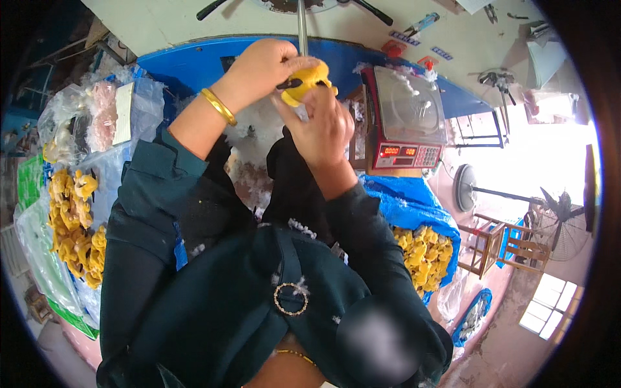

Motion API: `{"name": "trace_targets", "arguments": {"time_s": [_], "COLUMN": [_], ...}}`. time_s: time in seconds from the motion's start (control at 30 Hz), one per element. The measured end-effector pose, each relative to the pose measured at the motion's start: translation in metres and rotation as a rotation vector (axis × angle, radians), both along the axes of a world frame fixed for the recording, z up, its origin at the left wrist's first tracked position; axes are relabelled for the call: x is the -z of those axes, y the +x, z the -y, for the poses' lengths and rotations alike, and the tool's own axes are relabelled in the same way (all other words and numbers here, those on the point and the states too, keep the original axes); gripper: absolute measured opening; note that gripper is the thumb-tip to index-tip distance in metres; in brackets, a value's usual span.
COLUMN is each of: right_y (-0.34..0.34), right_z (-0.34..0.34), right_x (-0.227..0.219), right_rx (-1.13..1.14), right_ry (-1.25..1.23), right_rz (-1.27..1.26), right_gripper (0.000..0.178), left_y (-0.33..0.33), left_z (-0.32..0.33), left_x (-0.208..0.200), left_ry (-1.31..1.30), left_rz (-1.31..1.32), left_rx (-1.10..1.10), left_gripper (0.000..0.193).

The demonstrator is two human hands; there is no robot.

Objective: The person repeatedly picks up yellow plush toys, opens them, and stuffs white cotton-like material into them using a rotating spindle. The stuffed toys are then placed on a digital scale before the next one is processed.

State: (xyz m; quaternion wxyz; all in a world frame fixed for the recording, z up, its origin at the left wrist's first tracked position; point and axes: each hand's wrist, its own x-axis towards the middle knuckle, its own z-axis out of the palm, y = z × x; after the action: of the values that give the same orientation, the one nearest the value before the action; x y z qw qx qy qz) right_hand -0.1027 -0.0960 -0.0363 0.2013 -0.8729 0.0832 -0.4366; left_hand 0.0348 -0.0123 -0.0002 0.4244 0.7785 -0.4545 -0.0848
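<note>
At the blue desk (194, 61), beneath a thin upright metal tube (302, 26), I see both hands raised and brought together on one small yellow plush toy (309, 81). The left hand (262, 68) wraps over it from the left, fingers curled around its back, a gold bangle (218, 106) sitting at the wrist. The right hand (320, 129) comes up from below, thumb and fingertips pinching the toy's underside. The toy sits right at the foot of the tube, and I judge it is held there so its opening meets the tube's end; the opening itself is hidden by the fingers. Both hands are closed on the toy, touching one another.

Both forearms rise steeply from dark green sleeves, elbows bent and tucked close, wrists angled inward so the hands meet at the picture's upper middle.

Loose white stuffing (262, 132) is heaped just under the hands, near enough to take from. A digital weighing scale (407, 116) stands just to the right. Piles of matching yellow toys lie on either side: one on clear plastic sheeting at the left (74, 226), another in a blue-lined bin at the right (424, 255), each within arm's reach, I judge.
</note>
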Motion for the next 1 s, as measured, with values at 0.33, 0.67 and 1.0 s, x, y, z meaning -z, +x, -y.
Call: {"name": "trace_targets", "arguments": {"time_s": [0.33,0.67,1.0], "right_y": [0.031,0.104,0.056], "right_z": [0.008,0.072,0.028], "right_x": [0.006,-0.022,0.007], "right_rx": [-0.029,-0.21,-0.139], "right_ry": [0.611,1.443,1.123], "right_rz": [-0.014,-0.182,0.053], "right_gripper": [0.027,0.033,0.036], "left_y": [0.008,-0.042,-0.045], "left_z": [-0.004,-0.024,-0.042], "left_x": [-0.001,-0.02,0.008], "left_ry": [0.154,0.126,0.13], "left_rz": [-0.253,0.239,0.214], "left_rx": [-0.081,-0.158,-0.16], "left_gripper": [0.061,0.047,0.03]}}
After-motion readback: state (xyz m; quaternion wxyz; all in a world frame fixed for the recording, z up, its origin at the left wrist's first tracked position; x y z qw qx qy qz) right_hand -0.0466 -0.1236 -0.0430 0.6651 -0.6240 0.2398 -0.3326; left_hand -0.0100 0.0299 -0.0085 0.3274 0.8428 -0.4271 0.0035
